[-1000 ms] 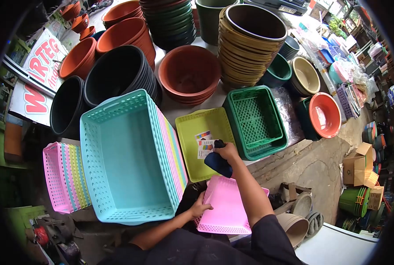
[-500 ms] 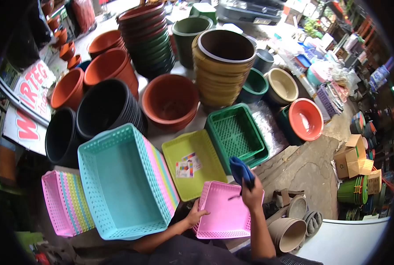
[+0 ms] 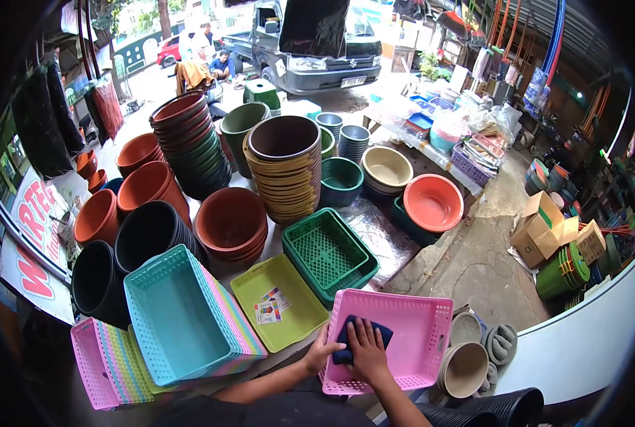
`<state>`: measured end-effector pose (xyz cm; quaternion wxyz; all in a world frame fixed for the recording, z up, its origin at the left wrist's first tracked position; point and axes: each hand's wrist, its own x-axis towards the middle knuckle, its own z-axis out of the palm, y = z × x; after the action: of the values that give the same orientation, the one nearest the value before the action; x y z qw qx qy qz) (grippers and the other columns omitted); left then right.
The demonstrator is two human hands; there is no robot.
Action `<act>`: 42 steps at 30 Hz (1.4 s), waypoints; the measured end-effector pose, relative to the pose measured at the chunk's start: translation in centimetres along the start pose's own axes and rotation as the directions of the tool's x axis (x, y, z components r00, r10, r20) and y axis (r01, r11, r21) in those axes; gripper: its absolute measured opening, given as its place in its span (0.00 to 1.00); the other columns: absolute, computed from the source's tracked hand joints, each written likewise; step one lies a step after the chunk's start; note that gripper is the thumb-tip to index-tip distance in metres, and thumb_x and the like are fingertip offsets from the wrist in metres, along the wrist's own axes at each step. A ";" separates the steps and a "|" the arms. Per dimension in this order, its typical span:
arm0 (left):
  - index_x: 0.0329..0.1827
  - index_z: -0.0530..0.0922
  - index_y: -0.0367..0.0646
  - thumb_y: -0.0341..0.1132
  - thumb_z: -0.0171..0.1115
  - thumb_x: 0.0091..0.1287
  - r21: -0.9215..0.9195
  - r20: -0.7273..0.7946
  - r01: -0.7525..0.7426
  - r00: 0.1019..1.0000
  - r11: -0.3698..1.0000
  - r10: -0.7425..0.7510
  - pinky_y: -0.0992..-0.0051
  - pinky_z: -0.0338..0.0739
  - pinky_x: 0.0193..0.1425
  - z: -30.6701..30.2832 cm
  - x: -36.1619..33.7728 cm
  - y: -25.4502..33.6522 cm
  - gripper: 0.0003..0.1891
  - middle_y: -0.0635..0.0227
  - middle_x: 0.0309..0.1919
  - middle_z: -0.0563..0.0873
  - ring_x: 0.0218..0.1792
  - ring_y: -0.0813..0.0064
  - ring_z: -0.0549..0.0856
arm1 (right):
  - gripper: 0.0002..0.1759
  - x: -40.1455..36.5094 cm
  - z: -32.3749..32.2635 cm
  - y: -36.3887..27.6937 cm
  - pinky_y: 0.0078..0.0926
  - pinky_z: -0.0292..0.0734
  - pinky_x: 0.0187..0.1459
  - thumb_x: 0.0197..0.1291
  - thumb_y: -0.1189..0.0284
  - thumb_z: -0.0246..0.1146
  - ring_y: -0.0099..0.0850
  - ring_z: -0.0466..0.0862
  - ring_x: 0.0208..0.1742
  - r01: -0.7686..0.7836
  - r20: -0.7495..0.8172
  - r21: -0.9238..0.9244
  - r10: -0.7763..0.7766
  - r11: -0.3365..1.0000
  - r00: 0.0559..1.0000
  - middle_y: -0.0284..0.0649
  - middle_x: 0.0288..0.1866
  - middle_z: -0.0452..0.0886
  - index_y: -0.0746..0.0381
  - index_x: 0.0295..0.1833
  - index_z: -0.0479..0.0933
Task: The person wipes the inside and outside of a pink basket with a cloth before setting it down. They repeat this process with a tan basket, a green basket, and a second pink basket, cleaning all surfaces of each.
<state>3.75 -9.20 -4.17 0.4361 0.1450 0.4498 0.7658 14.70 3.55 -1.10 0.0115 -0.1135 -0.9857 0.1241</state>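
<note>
A pink plastic basket [image 3: 410,341] is tilted up in front of me at the lower middle. My left hand [image 3: 320,350] grips its left rim. Inside the basket, my right hand [image 3: 367,350] lies flat with fingers spread, pressing a folded dark blue cloth [image 3: 383,334] against the inner surface. Left of my hands is a yellow-green tray [image 3: 303,311] with small printed cards in it. Beyond the basket stand nested green baskets [image 3: 330,245].
Turquoise and multicoloured baskets [image 3: 182,313] are stacked at the left. Behind them stand black pots [image 3: 147,231], terracotta pots [image 3: 231,222] and a tall yellow-brown stack [image 3: 285,171]. Beige pots [image 3: 465,370] are at the lower right. People and a truck [image 3: 317,53] are farther off.
The view has lifted, showing the truck. The pink basket is turned and more of its inside shows. My right hand has lowered the blue cloth from above the basket onto its inner surface.
</note>
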 end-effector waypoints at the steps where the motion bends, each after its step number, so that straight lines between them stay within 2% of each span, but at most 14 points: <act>1: 0.78 0.51 0.38 0.31 0.64 0.57 -0.040 0.046 0.002 0.999 0.999 -0.001 0.67 0.59 0.76 0.3 0.2 -0.2 0.45 0.58 0.70 0.66 0.71 0.67 0.67 | 0.59 0.3 -0.2 0.5 0.49 0.47 0.78 0.39 0.60 0.73 0.47 0.50 0.82 0.023 -0.035 -0.035 -0.024 0.999 0.999 0.49 0.82 0.50 0.59 0.79 0.54; 8: 0.78 0.47 0.35 0.35 0.68 0.59 0.013 0.149 0.071 0.986 0.997 -0.072 0.67 0.55 0.77 2.4 0.9 0.0 0.48 0.56 0.72 0.63 0.73 0.67 0.62 | 0.50 2.2 -1.5 2.2 0.48 0.45 0.78 0.45 0.58 0.68 0.44 0.51 0.83 0.128 -0.197 -0.107 -0.148 0.986 0.969 0.45 0.82 0.55 0.60 0.76 0.61; 10: 0.79 0.46 0.35 0.37 0.71 0.58 0.188 0.177 -0.128 0.980 0.974 0.094 0.65 0.53 0.78 3.1 0.7 1.2 0.51 0.56 0.72 0.61 0.75 0.66 0.60 | 0.47 2.1 -1.5 1.6 0.48 0.48 0.77 0.49 0.58 0.66 0.49 0.55 0.81 -0.016 -0.422 -0.174 -0.060 0.985 0.905 0.50 0.79 0.59 0.64 0.74 0.63; 11: 0.79 0.46 0.35 0.37 0.71 0.58 0.187 0.175 -0.131 0.980 0.974 0.098 0.65 0.53 0.78 3.5 0.6 1.8 0.51 0.56 0.72 0.61 0.75 0.66 0.60 | 0.47 2.1 -1.6 1.3 0.48 0.48 0.77 0.49 0.58 0.66 0.49 0.55 0.81 -0.012 -0.422 -0.176 -0.064 0.984 0.904 0.50 0.79 0.59 0.64 0.74 0.63; 13: 0.79 0.46 0.36 0.39 0.73 0.57 0.163 0.184 -0.121 0.979 0.979 0.090 0.65 0.51 0.79 4.1 0.4 2.7 0.52 0.56 0.73 0.61 0.75 0.66 0.60 | 0.42 2.4 -2.1 1.0 0.50 0.55 0.75 0.52 0.62 0.63 0.56 0.61 0.76 -0.033 -0.619 0.088 0.081 0.996 0.781 0.56 0.74 0.63 0.69 0.72 0.64; 21: 0.79 0.46 0.37 0.36 0.70 0.58 0.145 0.158 -0.134 0.981 0.980 0.111 0.65 0.52 0.78 4.9 -0.3 3.8 0.51 0.58 0.73 0.61 0.75 0.66 0.60 | 0.44 4.6 -1.9 3.6 0.50 0.60 0.72 0.55 0.57 0.65 0.56 0.65 0.73 0.298 -0.534 -0.004 -0.254 0.955 0.806 0.58 0.72 0.64 0.72 0.72 0.63; 23: 0.79 0.46 0.37 0.36 0.70 0.58 0.109 0.151 -0.108 0.984 0.988 0.091 0.65 0.52 0.79 5.2 -0.3 4.3 0.50 0.58 0.73 0.61 0.75 0.66 0.60 | 0.41 4.5 -3.6 3.2 0.49 0.59 0.73 0.54 0.60 0.64 0.55 0.65 0.73 0.166 -0.491 -0.360 -0.338 0.918 0.803 0.59 0.72 0.64 0.70 0.71 0.65; 24: 0.80 0.45 0.38 0.35 0.69 0.58 0.081 0.175 -0.130 0.978 0.988 0.114 0.65 0.53 0.78 5.1 -0.1 4.3 0.51 0.58 0.75 0.59 0.76 0.66 0.59 | 0.41 3.8 -4.2 2.4 0.49 0.59 0.73 0.54 0.60 0.64 0.55 0.65 0.73 0.165 -0.493 -0.360 -0.338 0.918 0.802 0.59 0.72 0.64 0.70 0.71 0.65; 26: 0.81 0.43 0.39 0.35 0.69 0.59 0.053 0.203 -0.156 0.969 0.986 0.142 0.65 0.54 0.78 5.2 0.1 4.6 0.52 0.58 0.76 0.58 0.76 0.67 0.58 | 0.40 2.5 -4.9 0.7 0.49 0.57 0.74 0.52 0.61 0.64 0.54 0.65 0.75 -0.039 -0.613 -0.095 -0.028 0.995 0.790 0.57 0.73 0.65 0.68 0.70 0.68; 29: 0.82 0.38 0.42 0.32 0.68 0.59 0.011 0.179 -0.195 0.965 0.981 0.189 0.66 0.54 0.78 5.6 -0.2 4.8 0.55 0.59 0.79 0.52 0.78 0.68 0.54 | 0.40 1.9 -4.0 1.4 0.49 0.57 0.74 0.50 0.63 0.65 0.48 0.62 0.78 0.105 -0.532 -0.041 -0.111 0.994 0.839 0.52 0.77 0.63 0.67 0.70 0.68; 32: 0.82 0.34 0.45 0.31 0.67 0.59 0.158 0.266 -0.257 0.941 0.954 0.210 0.67 0.50 0.79 5.8 -0.6 4.5 0.56 0.60 0.81 0.47 0.80 0.69 0.50 | 0.41 2.0 -5.3 1.5 0.48 0.58 0.74 0.48 0.64 0.66 0.45 0.64 0.77 0.179 -0.440 -0.111 -0.210 0.978 0.873 0.51 0.75 0.65 0.66 0.70 0.68; 34: 0.82 0.34 0.43 0.30 0.66 0.58 0.074 0.289 -0.131 0.952 0.989 0.104 0.69 0.43 0.81 6.5 -1.1 5.1 0.56 0.60 0.81 0.44 0.80 0.70 0.48 | 0.40 2.4 -5.7 2.1 0.48 0.59 0.74 0.47 0.66 0.65 0.45 0.65 0.77 0.187 -0.454 -0.101 -0.213 0.977 0.865 0.50 0.75 0.66 0.65 0.70 0.68; 37: 0.82 0.34 0.42 0.29 0.65 0.57 0.213 0.310 -0.237 0.936 0.948 0.164 0.70 0.42 0.81 6.6 -0.6 5.4 0.56 0.60 0.82 0.44 0.80 0.70 0.47 | 0.40 3.1 -6.7 2.1 0.47 0.59 0.74 0.46 0.68 0.65 0.44 0.67 0.76 0.172 -0.489 -0.072 -0.185 0.983 0.853 0.49 0.73 0.69 0.63 0.69 0.69; 42: 0.82 0.33 0.41 0.29 0.65 0.56 0.211 0.293 -0.209 0.945 0.955 0.142 0.71 0.43 0.81 6.6 -0.5 5.1 0.56 0.59 0.81 0.45 0.80 0.70 0.48 | 0.39 3.1 -5.9 2.9 0.47 0.61 0.73 0.47 0.68 0.65 0.43 0.70 0.74 0.069 -0.542 -0.053 -0.087 0.996 0.836 0.48 0.72 0.70 0.62 0.70 0.69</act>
<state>5.31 -6.99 3.76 0.4031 0.3411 0.4591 0.7144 12.61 8.45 3.87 0.2938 -0.1039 -0.9476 0.0710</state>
